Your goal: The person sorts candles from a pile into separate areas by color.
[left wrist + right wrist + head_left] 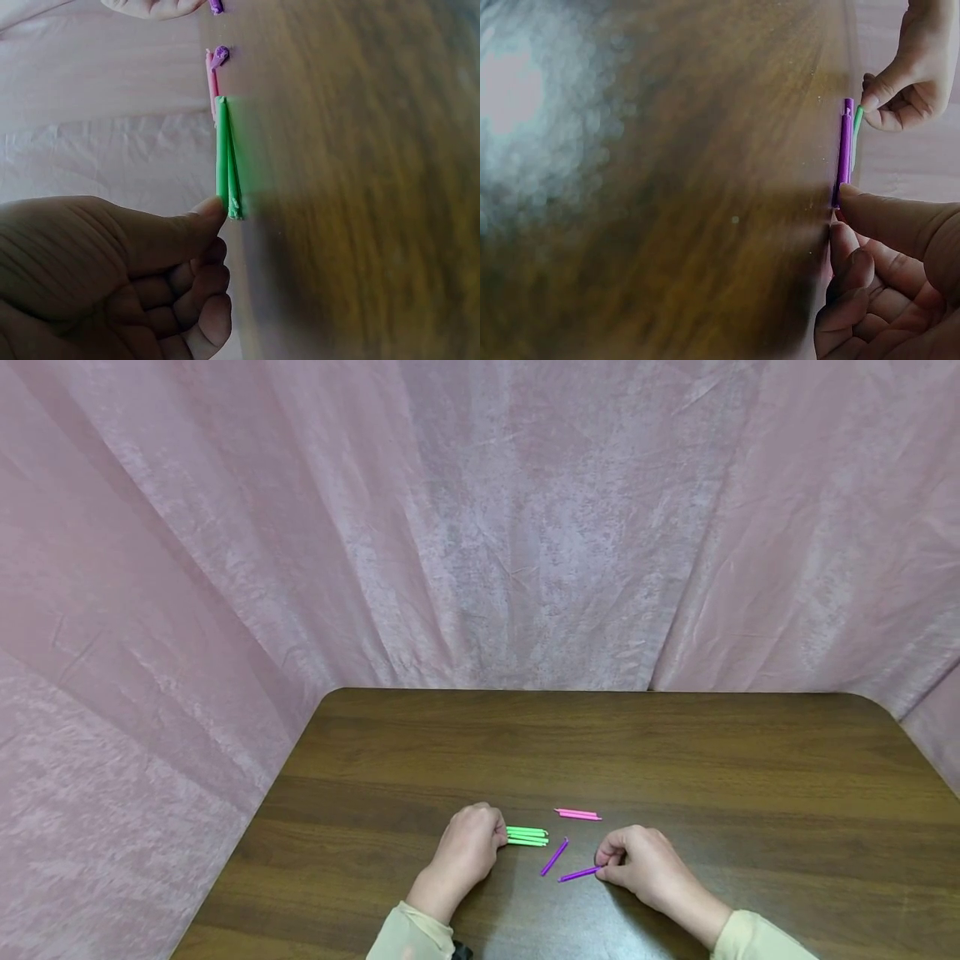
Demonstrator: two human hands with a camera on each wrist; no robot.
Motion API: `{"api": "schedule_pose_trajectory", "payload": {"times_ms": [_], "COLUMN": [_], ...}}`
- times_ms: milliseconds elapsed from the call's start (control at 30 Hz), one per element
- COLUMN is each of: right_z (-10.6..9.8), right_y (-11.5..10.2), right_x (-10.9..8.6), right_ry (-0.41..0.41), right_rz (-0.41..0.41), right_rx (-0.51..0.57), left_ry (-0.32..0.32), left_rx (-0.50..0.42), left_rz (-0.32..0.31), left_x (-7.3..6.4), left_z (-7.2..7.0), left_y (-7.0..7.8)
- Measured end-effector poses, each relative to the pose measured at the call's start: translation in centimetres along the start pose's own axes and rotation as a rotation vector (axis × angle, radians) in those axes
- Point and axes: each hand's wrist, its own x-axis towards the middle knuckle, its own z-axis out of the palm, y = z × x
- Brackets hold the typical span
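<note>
My left hand [471, 842] pinches the near end of a green candle [222, 154] between thumb and fingers. Several green candles [528, 837] lie side by side, pointing right from that hand; its fingers partly cover their left ends. My right hand [651, 865] pinches the right end of a thin purple candle [578, 874], which lies low at the table surface. A second purple candle [554, 857] rests slantwise between the green row and the held one. Beyond them lie two pink candles [578, 814], close together.
The brown wood-grain table [420, 743] has rounded far corners. Pink velvety curtains [525, 527] hang behind its far edge and along the left side. Light sleeves cover both forearms, and a dark band [462, 951] shows near the left wrist.
</note>
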Motion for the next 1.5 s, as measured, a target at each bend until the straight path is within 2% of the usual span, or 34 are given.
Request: {"api": "schedule_pose_trajectory", "payload": {"times_ms": [200,433,533,667,867,1233,1500], "right_z": [0.2,0.3,0.3,0.4,0.3,0.3,0.4], "right_y": [0.1,0.0,-0.1,-0.1,-0.2,-0.1,-0.1], "right_x": [0.0,-0.1,0.0,0.0,0.0,0.0,0.0], "right_ry": [0.009,0.011,0.012,0.016,0.012,0.003,0.006], "right_rz": [0.02,0.03,0.033,0.034,0.039,0.011,0.013], "right_rx": [-0.016,-0.021,-0.022,-0.027,-0.031,-0.053,-0.059], "left_ry": [0.0,0.063,0.063,0.017,-0.027,-0.013,-0.037], "left_rx": [-0.002,-0.016,-0.002,-0.017,-0.03,-0.042,-0.042], "left_rz": [0.006,0.042,0.029,-0.007,-0.014,0.042,0.038], "left_x": [0.0,0.0,0.0,0.0,0.1,-0.3,-0.6], "left_z": [0.0,0.3,0.2,-0.1,-0.3,0.2,0.6], "left_y": [0.0,-0.1,0.1,0.5,1.0,2.6,3.5]}}
